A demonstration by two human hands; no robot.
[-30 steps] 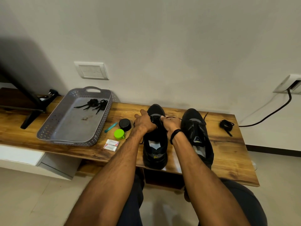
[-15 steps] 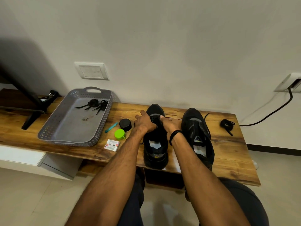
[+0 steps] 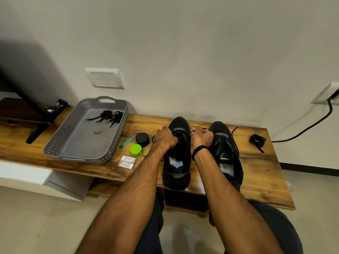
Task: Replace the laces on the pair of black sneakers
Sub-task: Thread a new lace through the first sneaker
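Bundles of black laces (image 3: 110,115), two of them, lay side by side at the far end of a grey perforated tray (image 3: 60,143), which sat at the left of the wooden surface (image 3: 256,173). Just right of the tray stood a round black tin (image 3: 142,139) with its lid on and a small green cup (image 3: 136,149), with a teal tool (image 3: 127,142) beside them. Two small white packets (image 3: 127,162) lay nearer the front edge; their print was too small to read. A pale mark showed on the tongue of the right-hand sneaker (image 3: 225,154), also unreadable.

Both black sneakers stood side by side at the middle of the surface, toes toward the wall. The left hand (image 3: 166,137) and the right hand (image 3: 201,137) were at the forefoot of the left-hand sneaker (image 3: 177,162), one on each side of it. The fingers of each were curled tight on the black lace (image 3: 181,132) that ran across the shoe between them. The right wrist wore a black band (image 3: 199,150). A loose lace bundle (image 3: 257,141) lay well apart, near the surface's right end.

Compared with half a second before, the hands stood slightly wider apart. The right hand had shifted toward the right-hand sneaker, and the lace between them looked drawn straighter. Everything else on the surface lay as it had.
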